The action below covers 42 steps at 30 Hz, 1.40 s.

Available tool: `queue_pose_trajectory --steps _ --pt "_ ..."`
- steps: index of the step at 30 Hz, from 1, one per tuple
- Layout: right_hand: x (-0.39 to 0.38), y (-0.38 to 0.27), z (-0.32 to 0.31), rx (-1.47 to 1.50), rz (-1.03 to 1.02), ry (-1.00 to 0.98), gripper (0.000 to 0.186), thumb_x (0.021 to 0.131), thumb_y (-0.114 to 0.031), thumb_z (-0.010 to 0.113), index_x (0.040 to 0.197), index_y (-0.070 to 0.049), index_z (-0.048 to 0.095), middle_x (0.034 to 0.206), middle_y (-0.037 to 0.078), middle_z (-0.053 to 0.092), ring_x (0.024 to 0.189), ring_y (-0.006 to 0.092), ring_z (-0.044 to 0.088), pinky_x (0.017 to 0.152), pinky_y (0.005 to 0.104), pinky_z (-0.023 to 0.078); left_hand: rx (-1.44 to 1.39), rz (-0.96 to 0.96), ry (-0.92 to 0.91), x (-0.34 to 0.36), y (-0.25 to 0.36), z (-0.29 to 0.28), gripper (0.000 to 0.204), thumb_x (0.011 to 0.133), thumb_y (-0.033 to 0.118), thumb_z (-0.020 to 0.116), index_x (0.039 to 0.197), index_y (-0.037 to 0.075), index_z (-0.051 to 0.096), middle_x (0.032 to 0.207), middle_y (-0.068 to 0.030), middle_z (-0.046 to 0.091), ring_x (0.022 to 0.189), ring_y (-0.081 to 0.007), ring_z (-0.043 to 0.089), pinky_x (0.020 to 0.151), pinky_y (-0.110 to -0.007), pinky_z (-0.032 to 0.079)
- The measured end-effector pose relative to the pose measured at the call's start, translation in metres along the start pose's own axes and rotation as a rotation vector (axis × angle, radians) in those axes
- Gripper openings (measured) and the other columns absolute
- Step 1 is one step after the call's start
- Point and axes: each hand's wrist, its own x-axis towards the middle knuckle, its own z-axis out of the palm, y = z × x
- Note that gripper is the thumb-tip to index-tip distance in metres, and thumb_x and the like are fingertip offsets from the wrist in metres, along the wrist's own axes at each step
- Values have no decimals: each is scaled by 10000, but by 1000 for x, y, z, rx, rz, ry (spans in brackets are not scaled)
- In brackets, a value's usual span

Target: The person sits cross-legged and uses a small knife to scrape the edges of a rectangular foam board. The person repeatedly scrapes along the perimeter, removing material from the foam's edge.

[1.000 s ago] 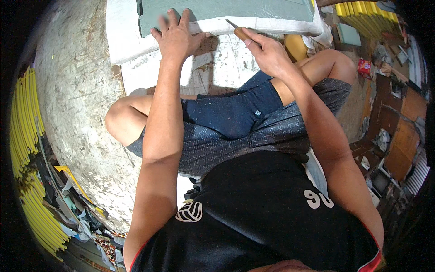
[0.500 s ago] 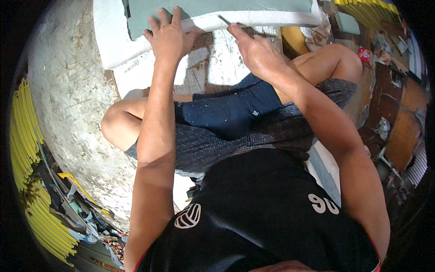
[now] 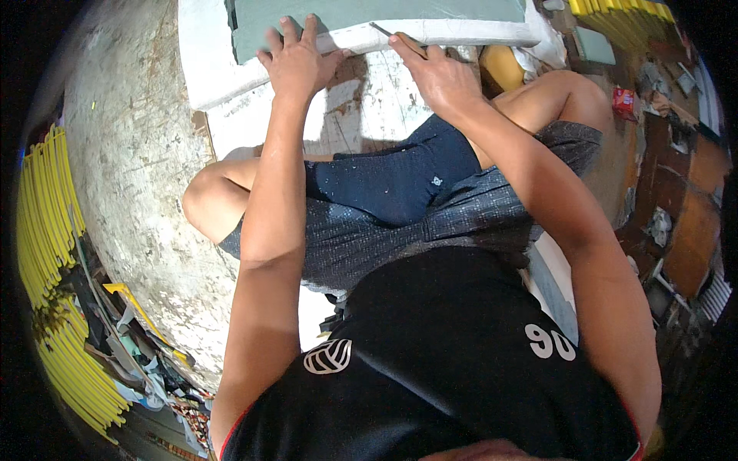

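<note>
In front of me lies a grey-green panel (image 3: 430, 11), with white cloth (image 3: 223, 86) round its edges. My left hand (image 3: 297, 65) rests on the panel's near edge, fingers spread over the green face and thumb along the white border. My right hand (image 3: 446, 81) grips a slim metal-shafted tool with a wooden handle (image 3: 413, 48). The tool's tip points up and left, at the white border; whether it touches the cloth I cannot tell.
I sit cross-legged on a worn, paint-stained surface (image 3: 146, 154). A round yellow object (image 3: 501, 67) is beside my right knee. Yellow slats (image 3: 50, 215) and a heap of scraps (image 3: 157, 384) lie to the left. A red packet (image 3: 624, 103) and brown boards (image 3: 688, 238) are at right.
The whole view has shifted slightly. The tool has turned in my right hand, so more of its wooden handle shows. My left hand stays spread on the panel's edge.
</note>
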Motion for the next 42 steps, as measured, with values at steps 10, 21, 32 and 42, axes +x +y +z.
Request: queue_pose_trajectory --steps 10,21,32,42 --pt "-3 -9 -7 476 164 -76 566 1024 -319 556 1564 -262 395 1109 303 683 998 495 662 897 511 524 -71 -5 -1 -10 -3 2 880 834 668 692 1555 238 428 1636 -224 303 1510 -485 241 1185 -669 208" --pt "-10 -8 12 562 143 -20 589 989 -248 566 1552 -206 398 1065 325 675 1009 512 637 902 553 486 -87 -13 -32 -7 0 -7 876 842 646 701 1552 212 429 1626 -240 311 1508 -499 232 1187 -682 201" --pt "-12 -4 8 517 171 -127 590 1004 -212 534 1567 -241 361 1147 311 651 1049 495 632 917 547 491 -81 -4 -34 -6 0 -5 877 836 641 714 1546 206 438 1613 -254 327 1508 -499 232 1192 -683 193" --pt "1 -27 -22 229 180 -17 440 1065 -276 478 1487 -154 502 1054 282 672 962 464 658 908 492 509 -93 -5 -30 -6 -1 -5 888 824 639 728 1545 209 441 1616 -258 318 1504 -503 238 1190 -689 192"
